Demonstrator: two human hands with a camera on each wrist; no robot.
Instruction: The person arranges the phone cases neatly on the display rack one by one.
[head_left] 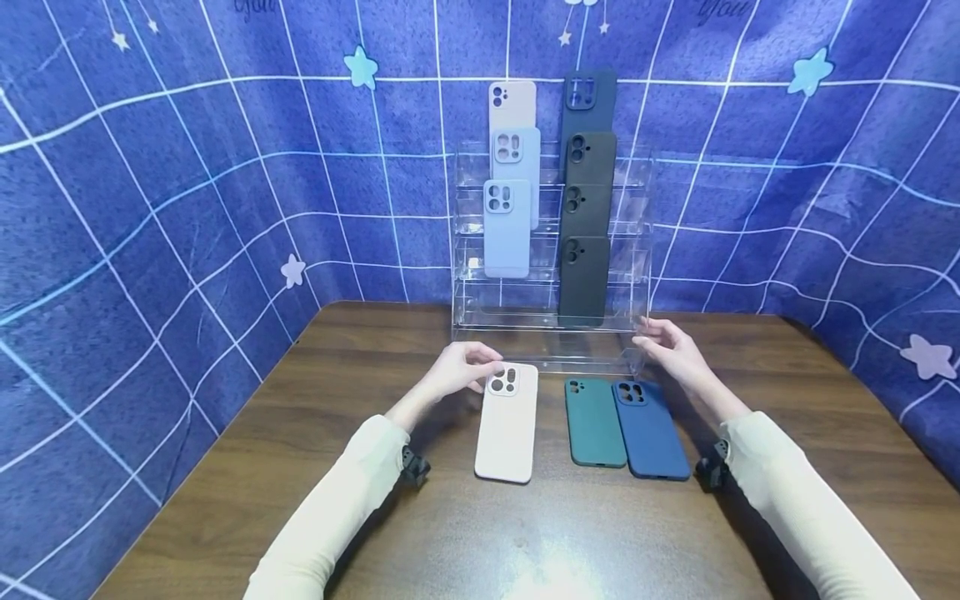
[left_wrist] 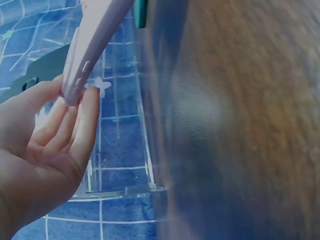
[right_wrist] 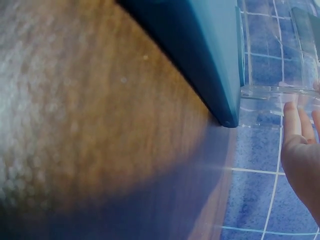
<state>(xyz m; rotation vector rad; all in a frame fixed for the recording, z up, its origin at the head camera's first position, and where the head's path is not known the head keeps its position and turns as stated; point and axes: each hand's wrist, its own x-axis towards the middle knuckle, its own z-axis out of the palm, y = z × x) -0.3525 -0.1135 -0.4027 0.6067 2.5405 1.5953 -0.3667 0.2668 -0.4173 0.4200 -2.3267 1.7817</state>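
My left hand (head_left: 467,368) pinches a pale pink phone case (head_left: 507,437) by its top left corner. The left wrist view shows the thumb and fingers on either side of that case (left_wrist: 92,47), whose top end is lifted. At the front right corner of a clear tiered display stand (head_left: 551,317), my right hand (head_left: 670,350) has its fingers extended beside the stand's edge; whether they touch it I cannot tell. Just left of this hand lie a blue phone case (head_left: 651,433) and a green phone case (head_left: 596,423), side by side on the table.
On the stand's left side, light cases (head_left: 507,242) are stacked up the tiers. Dark cases (head_left: 585,283) fill a right column, with a navy case (head_left: 588,112) on top. A blue grid-patterned cloth (head_left: 375,208) hangs behind the wooden table (head_left: 360,350).
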